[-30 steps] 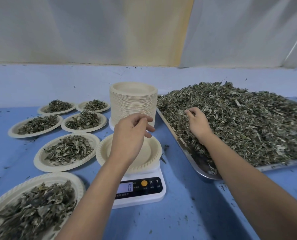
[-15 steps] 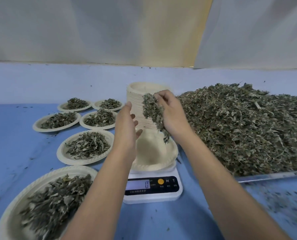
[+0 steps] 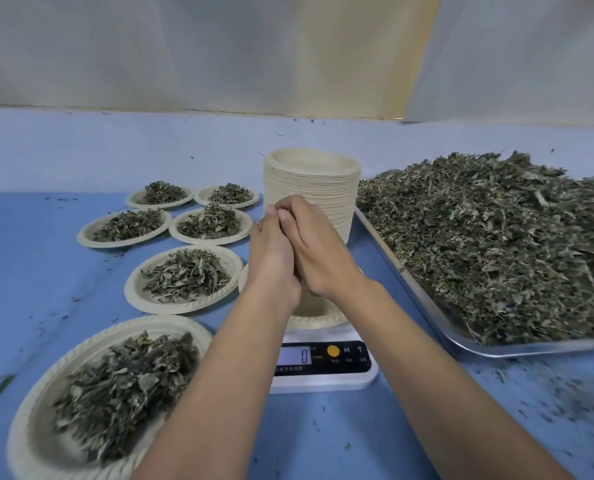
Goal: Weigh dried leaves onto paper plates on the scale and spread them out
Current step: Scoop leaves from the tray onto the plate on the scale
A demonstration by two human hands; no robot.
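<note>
Paper: six filled plates (image 3: 181, 307), one plate (image 3: 318, 321) on scale (image 3: 323, 381).

Under my grip spreads a flat blue tabletop (image 3: 29, 271). Beyond my grip rises a pale lilac ledge (image 3: 115, 150), then white draped sheeting (image 3: 150, 46) with a yellowish strip (image 3: 375, 57), evenly lit.

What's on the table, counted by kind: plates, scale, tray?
Scale: 1
Plate on the scale: 1
Paper plates with leaves: 6
Stack of spare plates: 1
Metal tray of leaves: 1
Total: 10
</note>
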